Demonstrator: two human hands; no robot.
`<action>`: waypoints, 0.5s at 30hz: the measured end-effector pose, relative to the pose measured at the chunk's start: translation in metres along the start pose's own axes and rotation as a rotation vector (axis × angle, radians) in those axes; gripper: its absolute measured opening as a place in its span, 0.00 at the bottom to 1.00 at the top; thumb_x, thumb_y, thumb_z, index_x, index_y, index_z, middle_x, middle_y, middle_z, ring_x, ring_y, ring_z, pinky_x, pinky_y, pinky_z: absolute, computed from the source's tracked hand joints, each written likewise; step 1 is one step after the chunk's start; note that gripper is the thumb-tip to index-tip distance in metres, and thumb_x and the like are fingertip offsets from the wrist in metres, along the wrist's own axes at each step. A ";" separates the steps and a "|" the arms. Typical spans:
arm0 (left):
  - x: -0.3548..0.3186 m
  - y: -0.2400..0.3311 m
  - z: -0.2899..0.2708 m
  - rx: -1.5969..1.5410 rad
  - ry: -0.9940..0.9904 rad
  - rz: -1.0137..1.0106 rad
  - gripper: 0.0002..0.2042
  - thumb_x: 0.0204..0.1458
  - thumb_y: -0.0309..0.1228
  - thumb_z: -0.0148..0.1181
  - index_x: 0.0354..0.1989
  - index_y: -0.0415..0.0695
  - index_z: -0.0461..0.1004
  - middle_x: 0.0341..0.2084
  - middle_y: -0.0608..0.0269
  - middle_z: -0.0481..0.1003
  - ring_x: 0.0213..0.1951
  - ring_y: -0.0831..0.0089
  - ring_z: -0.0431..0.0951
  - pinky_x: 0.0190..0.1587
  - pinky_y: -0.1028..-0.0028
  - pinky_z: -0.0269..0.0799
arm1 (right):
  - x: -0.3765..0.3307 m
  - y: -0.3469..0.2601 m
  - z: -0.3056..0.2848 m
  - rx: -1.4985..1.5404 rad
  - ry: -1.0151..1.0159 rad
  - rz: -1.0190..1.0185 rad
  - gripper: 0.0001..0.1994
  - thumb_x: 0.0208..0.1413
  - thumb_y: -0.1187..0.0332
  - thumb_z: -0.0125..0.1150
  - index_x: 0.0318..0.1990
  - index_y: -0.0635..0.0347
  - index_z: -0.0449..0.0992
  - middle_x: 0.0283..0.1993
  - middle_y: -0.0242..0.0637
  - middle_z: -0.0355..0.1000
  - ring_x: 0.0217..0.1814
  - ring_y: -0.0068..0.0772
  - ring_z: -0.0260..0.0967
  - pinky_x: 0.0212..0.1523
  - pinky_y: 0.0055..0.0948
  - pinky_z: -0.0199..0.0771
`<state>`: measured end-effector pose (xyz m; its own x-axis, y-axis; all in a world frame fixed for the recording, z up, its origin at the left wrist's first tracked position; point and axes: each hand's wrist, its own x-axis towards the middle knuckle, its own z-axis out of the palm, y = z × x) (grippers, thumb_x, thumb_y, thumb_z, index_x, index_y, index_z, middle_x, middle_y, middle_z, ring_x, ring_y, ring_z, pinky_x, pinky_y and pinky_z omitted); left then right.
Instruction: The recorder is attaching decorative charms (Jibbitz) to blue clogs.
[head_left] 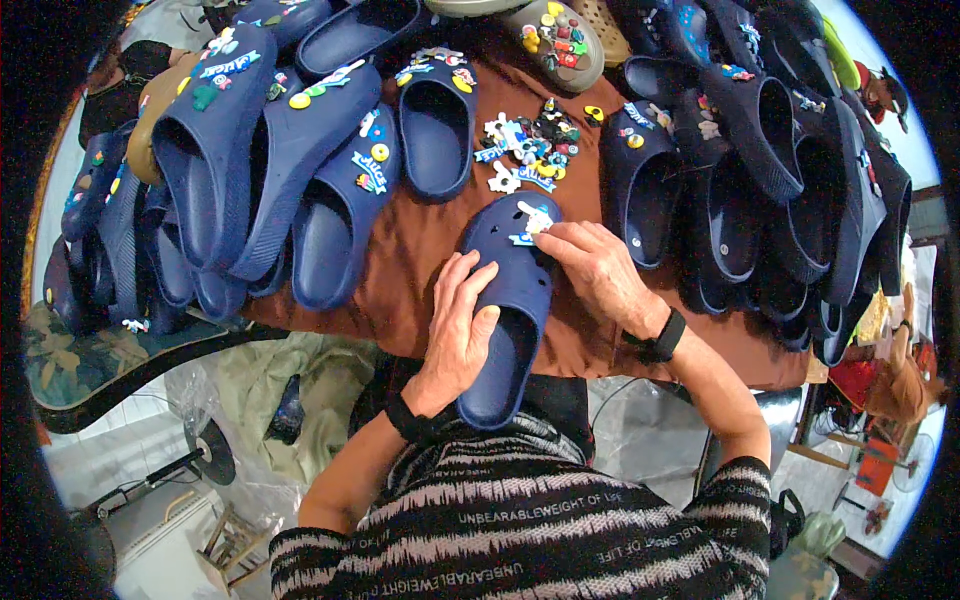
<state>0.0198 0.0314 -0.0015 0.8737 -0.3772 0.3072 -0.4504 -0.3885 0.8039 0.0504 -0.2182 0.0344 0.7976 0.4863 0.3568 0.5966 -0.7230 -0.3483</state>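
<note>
Navy clog lies on the brown cloth right in front of me, toe away from me, heel end hanging over the near table edge toward my chest.

My left hand lies on the clog's left side: fingers spread and lightly curled over the upper, thumb resting at the rim of the foot opening. Loose brace, not a closed fist.

My right hand comes in from the right. Fingertips are bunched on the toe, pressing on a white charm seated in the upper. A small blue-and-white charm sits just beside it, touching the clog. Can't tell whether the fingertips pinch the white charm or only push on it.

Loose pile of charms lies on the cloth just beyond the toe, near but apart from the clog.

Rows of navy clogs left and right flank the working clog, many with charms fitted.
</note>
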 end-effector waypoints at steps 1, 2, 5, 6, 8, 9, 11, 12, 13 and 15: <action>-0.001 0.003 -0.001 -0.004 0.003 0.015 0.22 0.68 0.41 0.47 0.65 0.42 0.66 0.67 0.44 0.60 0.70 0.43 0.55 0.71 0.51 0.50 | 0.000 -0.001 -0.002 0.001 -0.004 0.009 0.19 0.51 0.74 0.55 0.53 0.59 0.77 0.49 0.40 0.75 0.47 0.45 0.71 0.49 0.40 0.73; 0.000 0.003 0.000 -0.006 -0.005 -0.003 0.22 0.67 0.38 0.48 0.65 0.41 0.66 0.67 0.44 0.60 0.70 0.43 0.55 0.71 0.51 0.50 | -0.001 0.003 -0.002 0.022 0.004 0.006 0.19 0.51 0.74 0.56 0.52 0.57 0.77 0.47 0.39 0.75 0.46 0.45 0.72 0.49 0.40 0.73; -0.005 0.001 -0.001 -0.002 -0.010 -0.030 0.21 0.64 0.34 0.50 0.65 0.41 0.66 0.67 0.44 0.59 0.70 0.43 0.55 0.72 0.51 0.50 | -0.001 -0.002 0.002 0.024 -0.028 -0.010 0.20 0.49 0.75 0.58 0.53 0.55 0.77 0.48 0.36 0.75 0.47 0.42 0.72 0.50 0.38 0.73; -0.004 0.000 -0.001 0.001 -0.006 -0.019 0.21 0.65 0.35 0.50 0.65 0.41 0.66 0.67 0.44 0.60 0.70 0.43 0.55 0.72 0.51 0.50 | 0.001 0.000 0.002 -0.009 -0.036 -0.051 0.22 0.48 0.75 0.58 0.54 0.55 0.77 0.49 0.35 0.74 0.49 0.41 0.71 0.51 0.38 0.73; -0.005 0.002 -0.003 0.004 -0.009 -0.017 0.21 0.66 0.37 0.49 0.64 0.41 0.66 0.67 0.44 0.60 0.70 0.43 0.55 0.71 0.51 0.50 | 0.000 -0.001 0.000 -0.051 -0.060 -0.098 0.21 0.48 0.73 0.58 0.53 0.57 0.76 0.50 0.36 0.73 0.50 0.41 0.71 0.52 0.38 0.73; -0.003 0.002 -0.002 0.001 -0.013 -0.015 0.22 0.67 0.39 0.48 0.64 0.41 0.66 0.67 0.44 0.60 0.70 0.43 0.55 0.71 0.51 0.50 | 0.000 0.001 -0.001 -0.078 -0.086 -0.109 0.20 0.49 0.72 0.58 0.52 0.58 0.76 0.50 0.36 0.73 0.50 0.40 0.70 0.52 0.39 0.73; -0.003 0.002 -0.002 0.004 -0.014 -0.020 0.22 0.68 0.41 0.47 0.64 0.41 0.66 0.67 0.44 0.60 0.70 0.43 0.55 0.71 0.51 0.50 | 0.001 0.003 -0.003 -0.093 -0.099 -0.125 0.18 0.50 0.71 0.57 0.51 0.58 0.76 0.51 0.36 0.73 0.51 0.39 0.70 0.53 0.38 0.72; -0.004 0.003 -0.002 0.006 -0.011 -0.021 0.23 0.68 0.43 0.46 0.64 0.41 0.66 0.67 0.44 0.60 0.70 0.42 0.55 0.71 0.50 0.50 | 0.002 0.004 -0.002 -0.110 -0.111 -0.139 0.17 0.51 0.69 0.57 0.50 0.58 0.76 0.51 0.35 0.72 0.51 0.38 0.69 0.54 0.38 0.72; -0.002 0.003 -0.001 0.004 -0.008 -0.017 0.23 0.69 0.44 0.46 0.65 0.41 0.66 0.67 0.44 0.60 0.70 0.42 0.55 0.71 0.50 0.50 | 0.003 0.007 -0.003 -0.111 -0.111 -0.138 0.17 0.51 0.69 0.57 0.50 0.58 0.76 0.51 0.35 0.72 0.51 0.38 0.69 0.54 0.38 0.72; -0.001 0.002 0.000 0.010 -0.011 -0.014 0.23 0.69 0.44 0.46 0.64 0.41 0.66 0.67 0.44 0.60 0.70 0.42 0.55 0.71 0.50 0.50 | 0.004 0.013 -0.004 -0.161 -0.148 -0.220 0.16 0.52 0.67 0.55 0.48 0.57 0.76 0.52 0.34 0.72 0.52 0.37 0.68 0.55 0.36 0.70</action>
<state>0.0178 0.0312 -0.0003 0.8780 -0.3808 0.2900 -0.4397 -0.4025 0.8029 0.0606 -0.2272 0.0344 0.6624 0.6972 0.2741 0.7439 -0.6555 -0.1303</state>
